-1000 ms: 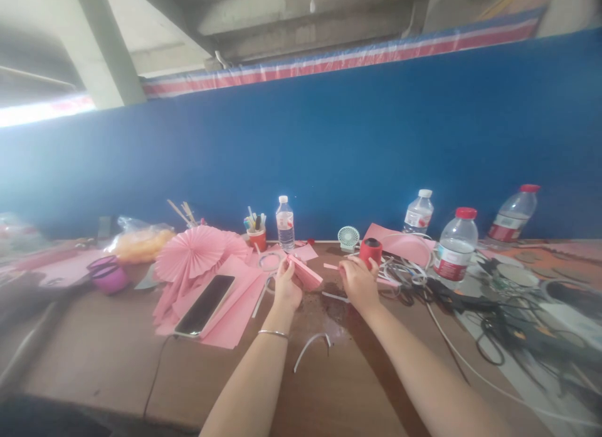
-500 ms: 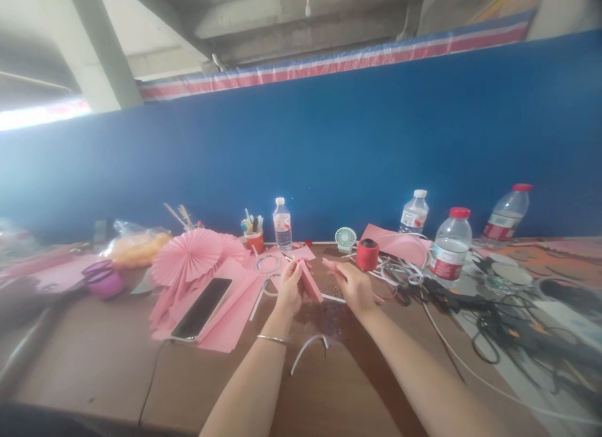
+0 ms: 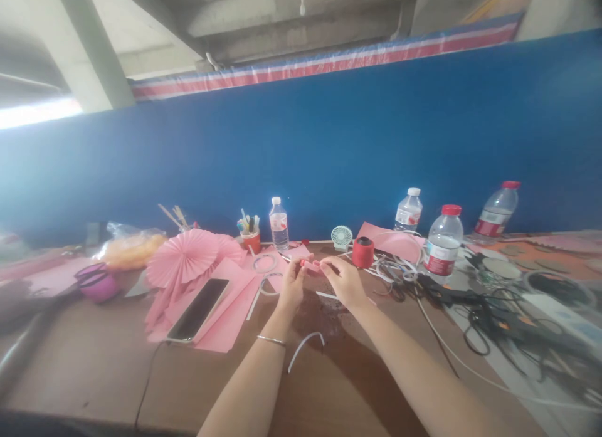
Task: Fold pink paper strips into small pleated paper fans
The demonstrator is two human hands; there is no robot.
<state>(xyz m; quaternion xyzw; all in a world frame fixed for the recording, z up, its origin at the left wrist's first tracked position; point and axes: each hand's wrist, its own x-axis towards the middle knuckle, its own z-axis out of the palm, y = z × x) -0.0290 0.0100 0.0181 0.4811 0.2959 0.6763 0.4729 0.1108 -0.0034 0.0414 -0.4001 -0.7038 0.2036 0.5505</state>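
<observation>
My left hand (image 3: 292, 285) and my right hand (image 3: 342, 279) meet over the brown table (image 3: 94, 362), both pinching a small folded pink paper piece (image 3: 311, 265) held edge-on between them. A bracelet circles my left wrist. A red thread spool (image 3: 362, 252) stands just beyond my right hand. A curved white strip (image 3: 305, 347) lies on the table below my hands.
Pink paper fans (image 3: 185, 256) and pink sheets with a phone (image 3: 197, 309) lie to the left. A pen cup (image 3: 253, 239), several water bottles (image 3: 442, 240), a small fan (image 3: 342, 237) and tangled cables (image 3: 498, 318) crowd the back and right. A blue wall stands behind.
My right hand left the spool's side and came to the pink paper. The folded paper turned from flat to edge-on and now sits pinched between both hands.
</observation>
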